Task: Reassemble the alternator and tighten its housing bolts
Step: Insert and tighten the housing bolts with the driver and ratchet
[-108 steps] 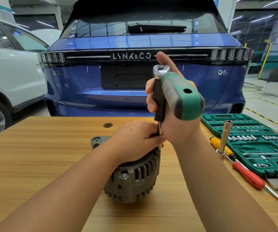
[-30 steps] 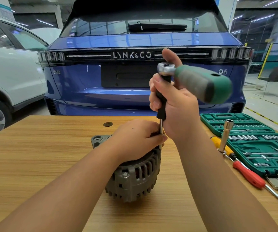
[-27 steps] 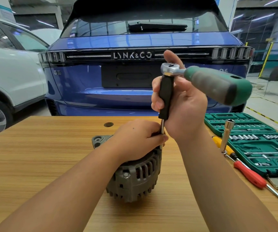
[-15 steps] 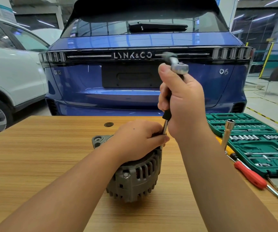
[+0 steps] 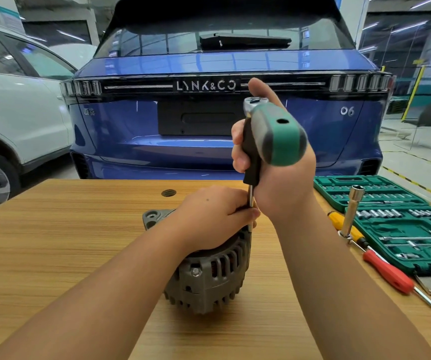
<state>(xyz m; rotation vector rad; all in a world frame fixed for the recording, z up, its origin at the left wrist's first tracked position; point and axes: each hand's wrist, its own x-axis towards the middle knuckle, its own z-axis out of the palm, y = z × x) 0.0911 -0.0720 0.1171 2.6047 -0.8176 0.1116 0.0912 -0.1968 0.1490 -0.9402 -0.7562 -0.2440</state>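
Observation:
A grey alternator stands on the wooden table, one housing bolt showing on its near side. My left hand rests on top of the alternator, fingers curled round its top and pinching the thin metal shaft by its lower end. The shaft runs up into a black extension handle topped by a ratchet wrench with a green and grey grip pointing toward me. My right hand grips the black handle below the ratchet head. The shaft's tip is hidden behind my left fingers.
An open green socket set case lies at the right, with a long upright socket beside it. A yellow screwdriver and a red screwdriver lie near the case. A blue car stands behind the table, a white car at left.
The ratchet's green grip has swung round from pointing right, then out of sight behind my right hand, to pointing toward me. My left hand and the alternator have stayed put.

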